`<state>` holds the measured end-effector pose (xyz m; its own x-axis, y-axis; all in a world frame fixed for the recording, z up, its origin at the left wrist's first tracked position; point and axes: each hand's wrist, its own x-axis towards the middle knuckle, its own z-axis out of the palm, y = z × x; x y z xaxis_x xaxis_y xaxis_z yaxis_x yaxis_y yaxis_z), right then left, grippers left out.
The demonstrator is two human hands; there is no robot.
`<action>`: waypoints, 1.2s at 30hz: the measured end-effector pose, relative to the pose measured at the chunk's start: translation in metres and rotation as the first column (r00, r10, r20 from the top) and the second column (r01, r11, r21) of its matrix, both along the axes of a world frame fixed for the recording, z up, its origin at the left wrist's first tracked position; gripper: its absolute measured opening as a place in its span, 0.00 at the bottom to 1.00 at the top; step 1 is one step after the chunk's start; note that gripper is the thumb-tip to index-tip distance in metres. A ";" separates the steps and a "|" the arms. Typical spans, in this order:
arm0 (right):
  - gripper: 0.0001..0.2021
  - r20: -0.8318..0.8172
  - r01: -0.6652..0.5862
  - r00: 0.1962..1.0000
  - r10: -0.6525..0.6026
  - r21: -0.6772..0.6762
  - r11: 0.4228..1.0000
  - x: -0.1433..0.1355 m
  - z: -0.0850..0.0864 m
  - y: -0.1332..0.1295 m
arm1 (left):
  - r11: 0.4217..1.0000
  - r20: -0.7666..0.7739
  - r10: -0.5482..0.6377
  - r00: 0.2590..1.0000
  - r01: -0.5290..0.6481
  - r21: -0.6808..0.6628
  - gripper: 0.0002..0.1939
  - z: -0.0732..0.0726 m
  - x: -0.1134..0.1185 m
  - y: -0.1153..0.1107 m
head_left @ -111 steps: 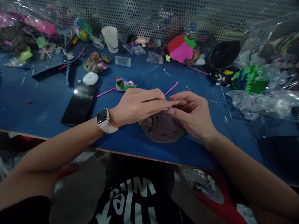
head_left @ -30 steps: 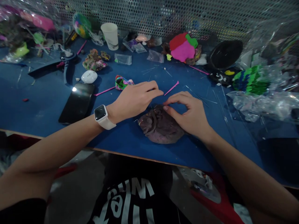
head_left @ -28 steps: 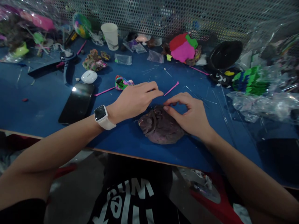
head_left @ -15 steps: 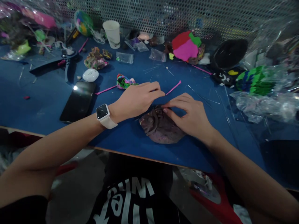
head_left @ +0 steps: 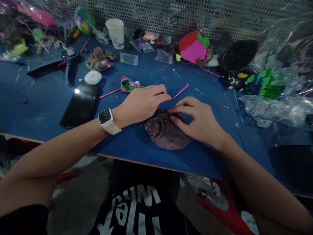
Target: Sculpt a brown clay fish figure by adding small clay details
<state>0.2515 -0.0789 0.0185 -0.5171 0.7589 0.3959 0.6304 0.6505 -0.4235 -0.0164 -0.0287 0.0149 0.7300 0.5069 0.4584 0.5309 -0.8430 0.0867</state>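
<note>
A lumpy grey-brown clay model [head_left: 171,137] with coiled strips on its upper part lies near the table's front edge. My right hand [head_left: 200,119] reaches over its right side, thumb and forefinger closed about a bit of the clay at the top edge. Just above the model's upper left, my left hand [head_left: 144,101] is held with curled fingers; what they pinch, if anything, is hidden. A white watch [head_left: 105,117] is on my left wrist. Close beyond the hands lie a pink plastic stick [head_left: 180,91] and a multicoloured clay piece [head_left: 129,85], partly behind my left hand.
Left of my forearm are a black phone [head_left: 79,106], a white case [head_left: 93,77] and dark-handled scissors [head_left: 52,65]. A paper cup [head_left: 115,34], small bags and a red-pink-green clay shape [head_left: 194,47] line the perforated back panel [head_left: 156,16]. Crumpled clear plastic [head_left: 276,111] lies at right.
The whole view has shifted slightly. My right thumb and forefinger have parted a little at the clay's top edge; my left hand keeps nearly the same pose.
</note>
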 end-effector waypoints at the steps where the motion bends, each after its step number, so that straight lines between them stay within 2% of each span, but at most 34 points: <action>1: 0.10 0.006 0.003 1.000 -0.003 0.000 1.000 0.000 0.000 0.000 | 1.000 0.000 0.004 1.000 -0.004 -0.005 0.23 0.000 -0.001 0.000; 4: 0.09 0.001 0.019 1.000 -0.019 -0.009 1.000 0.001 0.002 -0.001 | 0.999 -0.014 0.032 0.999 -0.033 -0.010 0.22 0.003 -0.007 0.003; 8: 0.12 -0.014 -0.005 1.000 0.005 0.028 1.000 0.001 0.000 0.001 | 0.997 -0.058 0.065 0.996 -0.066 -0.027 0.16 0.009 -0.022 0.010; 15: 0.12 0.039 -0.018 0.999 0.014 0.105 0.994 0.003 -0.004 0.002 | 0.980 -0.204 -0.110 0.973 0.072 -0.185 0.20 0.015 -0.030 0.022; 19: 0.11 0.034 -0.022 0.999 0.019 0.102 0.995 0.003 -0.005 0.002 | 0.962 -0.279 -0.181 0.943 0.110 -0.249 0.17 0.018 -0.030 0.027; 22: 0.11 0.026 -0.026 0.999 0.024 0.085 0.996 0.002 -0.004 0.002 | 0.958 -0.283 -0.186 0.941 0.110 -0.264 0.15 0.017 -0.032 0.028; 25: 0.13 -0.007 0.004 1.000 -0.003 0.083 0.997 0.000 0.001 0.002 | 0.963 -0.195 -0.122 0.973 0.069 -0.260 0.13 0.016 -0.030 0.026; 28: 0.16 -0.047 0.064 0.997 -0.058 0.130 0.989 -0.005 0.007 0.000 | 0.953 -0.002 -0.067 0.998 0.063 -0.298 0.13 0.014 -0.021 0.021; 33: 0.14 -0.067 0.089 0.995 -0.076 0.215 0.972 -0.009 0.005 -0.003 | 0.900 0.272 -0.115 0.956 0.216 -0.379 0.15 0.012 -0.005 0.010; 36: 0.10 -0.081 0.074 0.995 -0.055 0.253 0.965 -0.008 0.000 -0.003 | 0.826 0.394 -0.122 0.911 0.313 -0.468 0.20 0.012 0.000 0.005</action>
